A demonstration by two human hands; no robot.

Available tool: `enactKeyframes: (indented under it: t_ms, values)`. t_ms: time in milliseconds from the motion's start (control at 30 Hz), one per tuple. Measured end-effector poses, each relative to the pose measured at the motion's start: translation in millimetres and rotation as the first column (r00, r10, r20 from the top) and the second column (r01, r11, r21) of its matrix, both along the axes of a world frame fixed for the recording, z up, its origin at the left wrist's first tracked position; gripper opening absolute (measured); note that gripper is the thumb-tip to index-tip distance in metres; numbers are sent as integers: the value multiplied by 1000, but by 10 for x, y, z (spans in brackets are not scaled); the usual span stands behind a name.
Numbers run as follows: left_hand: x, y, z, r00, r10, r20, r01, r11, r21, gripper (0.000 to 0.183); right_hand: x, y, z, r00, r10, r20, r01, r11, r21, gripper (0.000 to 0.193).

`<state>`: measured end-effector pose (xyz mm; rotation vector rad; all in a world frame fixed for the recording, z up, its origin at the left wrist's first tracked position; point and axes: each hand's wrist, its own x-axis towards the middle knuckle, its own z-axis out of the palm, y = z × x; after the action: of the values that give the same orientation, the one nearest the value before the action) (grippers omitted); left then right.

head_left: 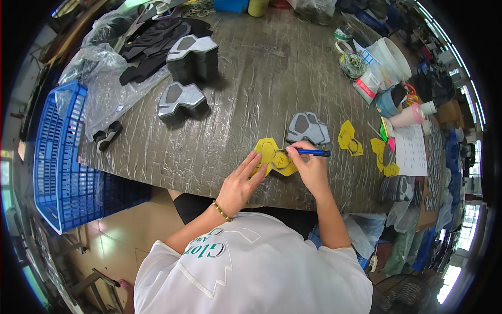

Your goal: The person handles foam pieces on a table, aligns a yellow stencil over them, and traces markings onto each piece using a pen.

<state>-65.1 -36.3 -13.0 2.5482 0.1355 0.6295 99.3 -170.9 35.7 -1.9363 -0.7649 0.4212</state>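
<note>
A yellow stencil (267, 148) with cut-out outlines lies near the table's front edge. My left hand (239, 179) rests flat on its left side, fingers stretched out. In my right hand (310, 170) is a blue pen (314, 153), its tip end at the stencil's right half. What lies under the stencil is hidden. Just beyond my right hand sits a grey shaped piece (308, 128) with dark panels. Two more yellow stencils, one nearer (350, 138) and one farther right (384, 157), lie beside it.
Two stacks of grey pieces, a taller one (192, 55) and a lower one (181, 102), stand at left. Black cut pieces (162, 44) lie behind them on clear plastic. A blue crate (60, 157) stands off the left edge. At right are a white bucket (392, 58), a pink bottle (408, 115) and a paper sheet (410, 149).
</note>
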Motion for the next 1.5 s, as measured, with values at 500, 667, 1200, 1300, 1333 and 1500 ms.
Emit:
enactKeyframes:
  t_ms: [500,667,1200,1300,1333,1500]
  values:
    - [1,-1,24,1000,-1,-6,1,1000,-26,33,-304,-75,33,995,46,91,-47,999,4,13]
    - [5,-3,23,1000,-6,-10,6,1000,-17,33,-302,-113,20,993,56,100,-60,998,33,12]
    - [12,1,39,1000,4,-9,-4,1000,-25,34,-14,-294,-38,883,-78,462,54,996,64,11]
    - [12,-1,47,1000,16,-15,-16,1000,-23,33,-103,-272,-27,918,-40,394,67,996,-56,24]
    - [11,1,51,1000,9,-13,-10,1000,-20,33,-155,-249,-20,902,-35,430,107,983,-146,29]
    - [14,6,50,1000,21,0,-21,1000,-17,33,-421,-210,-16,858,130,497,79,922,-379,44]
